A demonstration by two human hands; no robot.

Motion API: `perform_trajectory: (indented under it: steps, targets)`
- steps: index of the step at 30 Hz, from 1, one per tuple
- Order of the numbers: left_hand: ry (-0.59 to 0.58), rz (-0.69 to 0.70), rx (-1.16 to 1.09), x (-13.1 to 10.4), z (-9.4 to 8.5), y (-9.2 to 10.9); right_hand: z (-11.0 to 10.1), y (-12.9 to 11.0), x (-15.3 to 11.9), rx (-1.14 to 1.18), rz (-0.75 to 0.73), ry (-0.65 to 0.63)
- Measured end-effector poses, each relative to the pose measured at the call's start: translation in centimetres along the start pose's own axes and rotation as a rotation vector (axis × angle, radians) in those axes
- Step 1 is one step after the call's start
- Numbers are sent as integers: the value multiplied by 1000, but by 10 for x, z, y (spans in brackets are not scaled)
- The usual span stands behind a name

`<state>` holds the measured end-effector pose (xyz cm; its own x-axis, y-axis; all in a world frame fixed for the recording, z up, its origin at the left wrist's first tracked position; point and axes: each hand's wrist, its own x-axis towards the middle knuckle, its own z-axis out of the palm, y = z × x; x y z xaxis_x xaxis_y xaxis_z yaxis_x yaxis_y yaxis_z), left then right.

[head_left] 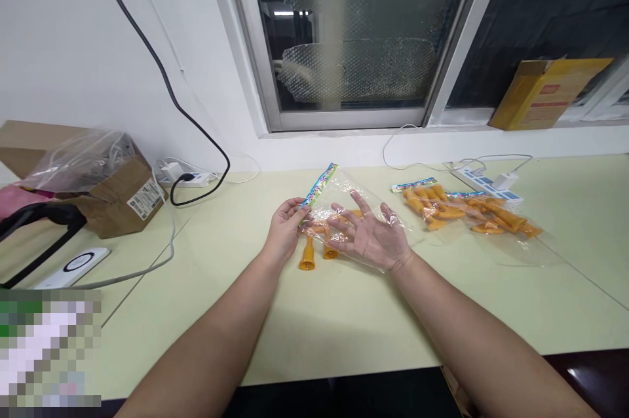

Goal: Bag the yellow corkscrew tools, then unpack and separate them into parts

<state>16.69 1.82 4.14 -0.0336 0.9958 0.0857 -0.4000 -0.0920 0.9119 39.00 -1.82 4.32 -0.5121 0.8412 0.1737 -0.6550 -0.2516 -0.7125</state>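
My left hand (286,225) pinches a clear plastic bag (346,189) at its colourful printed top strip. Palm up with fingers spread, my right hand (371,234) is at the bag's other side. Clear film lies across its fingers; whether the hand is inside the bag or behind it, I cannot tell. Below the bag, on the table, are orange plastic pieces with flared, bell-like ends, one an orange horn-shaped piece (307,257); others are partly hidden by the bag and my right hand. To the right lie two filled bags, a nearer bag of orange pieces (432,205) and another filled bag (506,215).
The pale green table (304,326) runs along a wall under a window. At left stand an open cardboard box (118,195), a white charging pad (73,267) and cables. Power strips (484,183) lie near the wall. A yellow carton (540,97) leans on the sill.
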Motion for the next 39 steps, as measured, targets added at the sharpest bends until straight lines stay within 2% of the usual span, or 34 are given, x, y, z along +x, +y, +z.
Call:
perform_trajectory:
  steps: [6, 13, 19, 22, 24, 27, 30, 34, 39]
  targets:
    - [42, -10, -70, 3, -3, 1, 0, -1, -1, -51, 28, 39]
    - [-85, -6, -24, -7, 6, 1, -2, 6, 3, -14, 209, 24]
    - [-112, -94, -133, -12, 13, -2, 6, 3, 0, -16, 104, 45]
    - [-198, -110, -138, -15, 16, -4, 9, 2, -1, -99, 43, 17]
    - [-261, -142, -124, -18, 19, -5, 9, 3, -1, -124, 41, 0]
    - [-296, -224, -116, -21, 20, -6, 8, 5, 0, -86, 82, -15]
    - [-278, -281, -121, -19, 19, -7, 7, 6, 1, -83, 112, -15]
    - [-207, -263, -183, -13, 15, -7, 5, 4, 1, -92, 117, -13]
    - [-44, -238, -299, -8, 13, -3, 2, -1, -1, 9, 105, -44]
